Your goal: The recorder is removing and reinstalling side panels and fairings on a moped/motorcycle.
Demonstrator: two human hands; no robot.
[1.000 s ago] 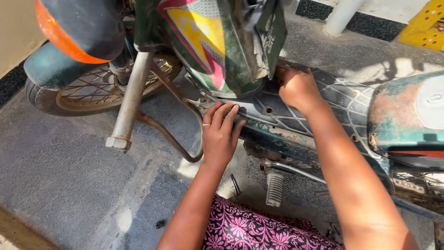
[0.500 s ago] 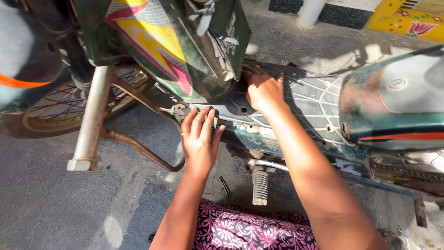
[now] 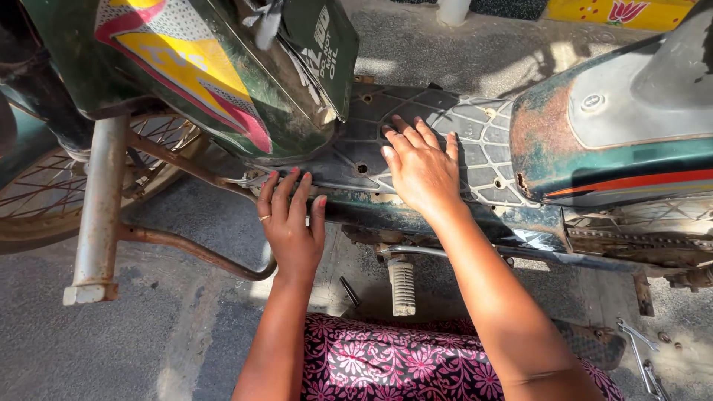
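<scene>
Shifted from the leg shield's base, the right hand (image 3: pixel 422 169) is now spread flat, gripping nothing, on the dark ribbed plastic floorboard (image 3: pixel 475 160), which runs left-right under both palms, the left hand (image 3: pixel 291 223) pressed open-fingered at its near edge.

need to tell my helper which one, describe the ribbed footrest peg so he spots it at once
Start at the scooter's dark floorboard, where the right hand lies flat. Look straight down below its edge to the ground: the footrest peg sticks out toward the flowered cloth. It alone is short, pale and ribbed, unlike the smooth rusty bar.
</scene>
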